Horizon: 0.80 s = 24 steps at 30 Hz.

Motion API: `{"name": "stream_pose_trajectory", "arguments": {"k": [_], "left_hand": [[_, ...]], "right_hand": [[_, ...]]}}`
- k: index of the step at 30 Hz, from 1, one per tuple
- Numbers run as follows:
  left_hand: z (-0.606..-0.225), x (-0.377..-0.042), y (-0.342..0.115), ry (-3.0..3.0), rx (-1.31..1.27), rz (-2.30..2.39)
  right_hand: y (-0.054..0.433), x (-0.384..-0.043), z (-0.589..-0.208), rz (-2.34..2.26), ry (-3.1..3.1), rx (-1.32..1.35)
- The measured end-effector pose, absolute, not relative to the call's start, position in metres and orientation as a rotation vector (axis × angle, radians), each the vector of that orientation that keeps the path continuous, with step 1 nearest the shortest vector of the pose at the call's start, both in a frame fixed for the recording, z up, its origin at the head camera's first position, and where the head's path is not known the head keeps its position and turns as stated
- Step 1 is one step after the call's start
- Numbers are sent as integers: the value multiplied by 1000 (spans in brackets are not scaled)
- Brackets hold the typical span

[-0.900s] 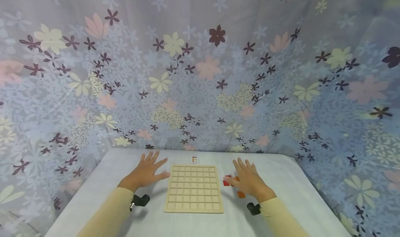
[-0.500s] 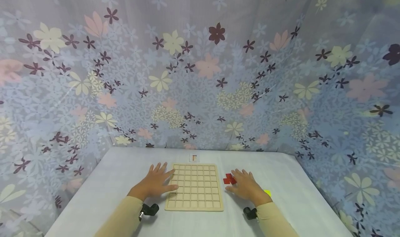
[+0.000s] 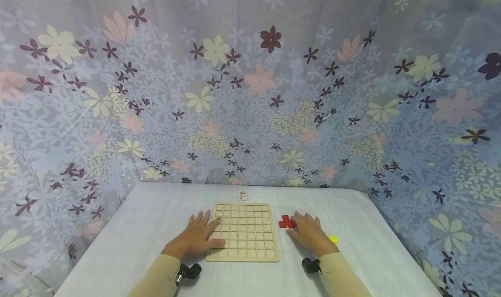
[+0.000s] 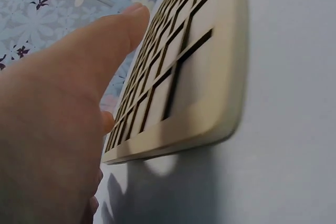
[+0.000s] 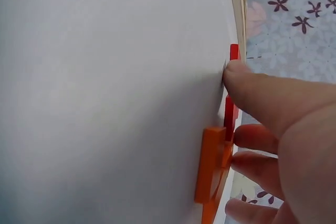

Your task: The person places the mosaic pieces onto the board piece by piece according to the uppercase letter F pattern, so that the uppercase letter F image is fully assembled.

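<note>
A pale wooden board [image 3: 246, 232] with a square grid of shallow recesses lies in the middle of the table. My left hand [image 3: 195, 238] is at its left edge, fingers spread and extended, thumb over the lower left corner; in the left wrist view the thumb [image 4: 118, 32] grips nothing. To the right of the board, red flat pieces [image 3: 285, 222] lie beside the fingertips of my right hand [image 3: 311, 235]. Under that hand, the right wrist view shows orange pieces [image 5: 209, 166] close to the fingers. Whether the fingertips touch them is unclear.
A yellow piece [image 3: 333, 239] lies right of my right hand. Behind the board is a small printed card [image 3: 243, 195] with a grid and coloured shape. White cloth [image 3: 250, 281] covers the table, and a flowered curtain [image 3: 250, 92] surrounds its back and sides.
My left hand has shifted right and nearer, onto the board's left edge. The right hand has come down over the orange pieces, hiding them in the head view and uncovering the yellow one.
</note>
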<state>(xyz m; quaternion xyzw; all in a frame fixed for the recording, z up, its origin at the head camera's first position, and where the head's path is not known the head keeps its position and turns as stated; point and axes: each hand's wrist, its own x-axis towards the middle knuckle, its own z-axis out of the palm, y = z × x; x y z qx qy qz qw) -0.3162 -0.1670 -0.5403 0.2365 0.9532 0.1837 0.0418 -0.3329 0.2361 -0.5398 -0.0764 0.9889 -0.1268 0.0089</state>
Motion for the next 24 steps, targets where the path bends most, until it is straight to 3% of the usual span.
{"name": "stream_pose_trajectory", "arguments": {"k": [24], "left_hand": [[-556,-305,-161,2959,711,582]], "right_hand": [[235,-339,-540,-487,3207,-256]]}}
